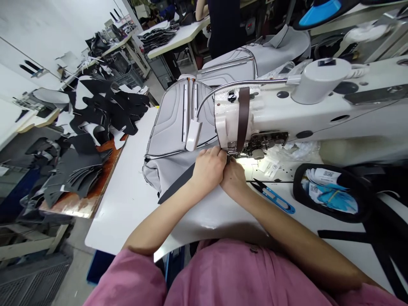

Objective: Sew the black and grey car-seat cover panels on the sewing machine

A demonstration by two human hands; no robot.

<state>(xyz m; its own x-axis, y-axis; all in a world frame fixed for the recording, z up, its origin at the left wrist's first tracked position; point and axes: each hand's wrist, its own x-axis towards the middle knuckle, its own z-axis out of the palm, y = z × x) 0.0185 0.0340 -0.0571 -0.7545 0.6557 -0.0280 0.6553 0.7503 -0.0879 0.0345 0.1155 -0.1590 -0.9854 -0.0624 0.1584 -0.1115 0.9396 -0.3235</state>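
Observation:
At the head of a white sewing machine (270, 110), my left hand (210, 168) and my right hand (234, 174) touch side by side. Both have curled fingers at the edge of a dark fabric piece (180, 183), just below the needle area. The fingertips and exactly what they pinch are hidden. A grey quilted cover (168, 123) with dark seams and zipper strips lies left of and behind the machine. The machine's small lamp (194, 135) hangs over it. Blue thread snips (276, 197) lie right of my right hand.
A black oval container (331, 193) with labels and blue packets stands on the white table (127, 199) at right, near black strips (344, 236). On the left, dark cut pieces (79, 165) are stacked on a brown-topped table (103, 178). Behind the machine stands a person in dark clothing (225, 25).

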